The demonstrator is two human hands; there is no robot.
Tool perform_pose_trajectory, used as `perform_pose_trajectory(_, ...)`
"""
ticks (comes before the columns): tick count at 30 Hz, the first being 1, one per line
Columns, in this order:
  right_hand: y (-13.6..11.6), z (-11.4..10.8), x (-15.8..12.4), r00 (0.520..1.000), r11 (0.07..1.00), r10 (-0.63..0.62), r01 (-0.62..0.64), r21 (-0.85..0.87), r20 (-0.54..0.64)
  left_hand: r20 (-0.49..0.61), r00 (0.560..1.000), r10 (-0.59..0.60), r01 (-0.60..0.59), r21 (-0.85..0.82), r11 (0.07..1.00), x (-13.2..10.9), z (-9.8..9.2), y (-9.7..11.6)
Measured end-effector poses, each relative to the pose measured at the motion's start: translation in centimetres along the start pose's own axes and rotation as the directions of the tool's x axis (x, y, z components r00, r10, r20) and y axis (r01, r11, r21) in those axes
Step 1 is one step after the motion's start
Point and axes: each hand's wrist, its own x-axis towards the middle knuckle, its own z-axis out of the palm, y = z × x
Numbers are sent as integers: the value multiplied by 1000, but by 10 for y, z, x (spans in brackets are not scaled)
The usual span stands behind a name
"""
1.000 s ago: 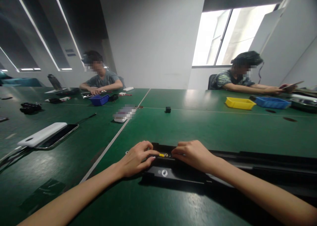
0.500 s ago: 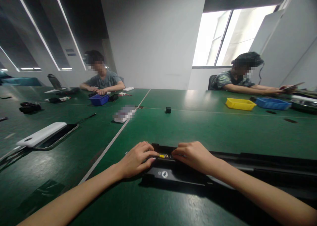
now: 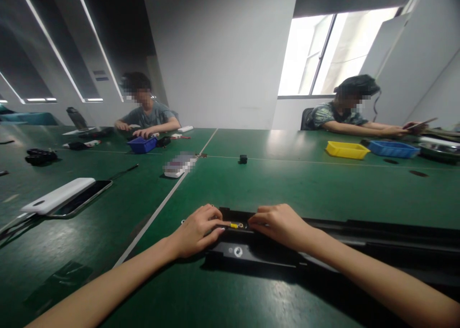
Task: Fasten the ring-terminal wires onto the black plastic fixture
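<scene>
A long black metal channel (image 3: 266,247) lies across the table in front of me, with a round hole in its near side. Inside its left end sits a small ring terminal (image 3: 234,225) with a yellow sleeve and a bare metal ring pointing right. My left hand (image 3: 197,230) pinches at the sleeve end, index finger along it and thumb just below. Just right of the ring, my right hand (image 3: 282,225) has its fingers curled together and pressed into the channel. Whatever is between those right fingertips is hidden.
A white power bank (image 3: 59,195) and a phone (image 3: 84,198) with cables lie to the left. A small black block (image 3: 243,159) sits ahead. Beyond are a yellow bin (image 3: 347,150), blue bins (image 3: 393,149) and two people at the far side.
Both hands keep nearly the same place at the channel and the ring terminal. The whole view has shifted slightly. The person at far left has raised one hand a little.
</scene>
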Motion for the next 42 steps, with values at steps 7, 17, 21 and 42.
perform_pose_trajectory(7, 0, -1, -1, 1000, 1000, 10, -10, 0, 8, 11, 1000, -2, 2, -23, 1000, 1, -1, 1)
perform_pose_trajectory(17, -2, -2, 1, 1000, 1000, 20, -20, 4, 24, 6, 1000, -4, 5, -32, 999, -1, 0, 0)
perform_pose_trajectory(21, -2, -2, 1, 1000, 1000, 18, -19, 15, 21, 10, 1000, -8, 8, -23, 1000, 0, 0, 0)
perform_pose_trajectory(42, 1, 2, -1, 1000, 1000, -1, 1, -4, -5, -4, 1000, -8, 8, -16, 1000, 1, 0, 1)
